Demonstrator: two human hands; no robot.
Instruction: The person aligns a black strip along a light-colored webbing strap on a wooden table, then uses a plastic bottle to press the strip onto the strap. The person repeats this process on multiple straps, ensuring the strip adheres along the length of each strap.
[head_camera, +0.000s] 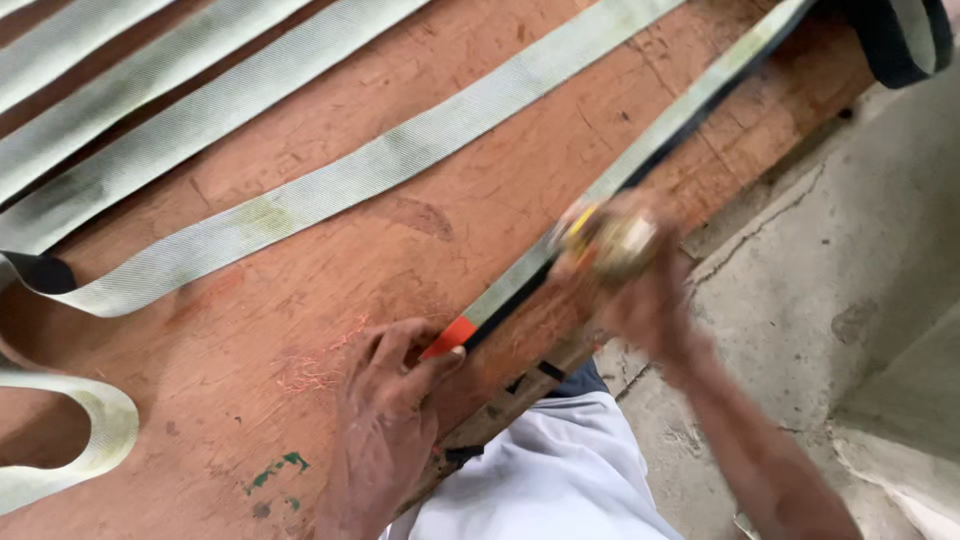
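Left hand (385, 415) lies on the brown table (330, 300), thumb and fingers pinching the orange tab (448, 337) at the end of a measuring tape (510, 295). The tape runs up and right along a pale green strap (640, 150) near the table's edge. Right hand (635, 290), blurred, is clenched around the tape's yellow case (605, 240), well apart from the left. More straps (200, 110) lie across the table to the left. Concrete floor (850, 250) on the right.
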